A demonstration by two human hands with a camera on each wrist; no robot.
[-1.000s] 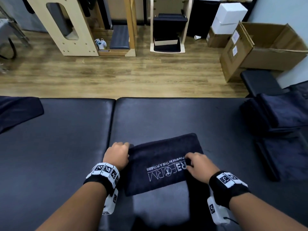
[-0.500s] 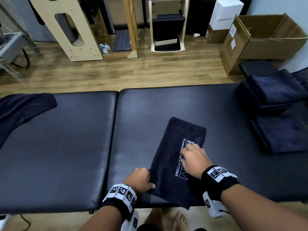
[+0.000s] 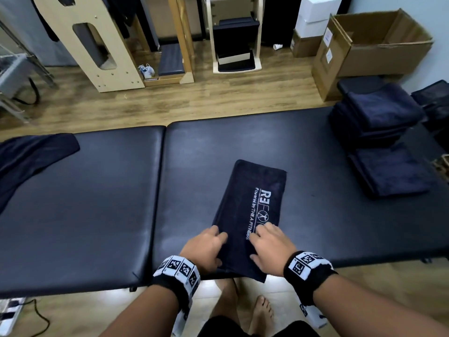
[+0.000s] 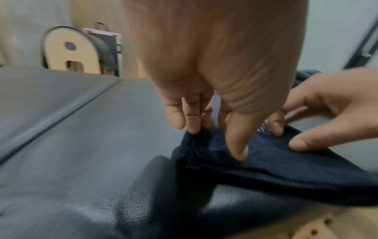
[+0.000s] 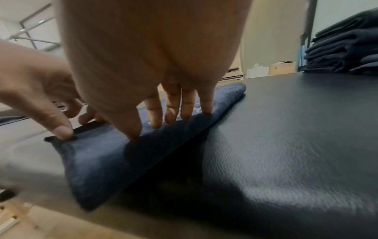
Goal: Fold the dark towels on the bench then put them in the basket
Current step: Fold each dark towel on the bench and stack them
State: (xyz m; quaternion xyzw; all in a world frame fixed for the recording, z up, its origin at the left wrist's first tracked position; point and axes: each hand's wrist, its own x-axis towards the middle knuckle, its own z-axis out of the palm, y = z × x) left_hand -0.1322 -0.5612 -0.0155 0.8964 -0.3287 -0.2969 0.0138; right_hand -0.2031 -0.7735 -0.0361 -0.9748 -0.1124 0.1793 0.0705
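Head: folded dark navy towel with white lettering [image 3: 252, 210] lies on black padded table [image 3: 97, 203], near end overhanging at 6 o'clock. Left hand [image 3: 206, 249] and right hand [image 3: 269, 246] flat on it, fingers extended. Stack of folded dark towels [image 3: 376, 113] at 2 o'clock.
Left wrist: fingertips [image 4: 237, 152] press the towel's edge.
Right wrist: fingers [image 5: 186, 106] straight, pressing cloth.
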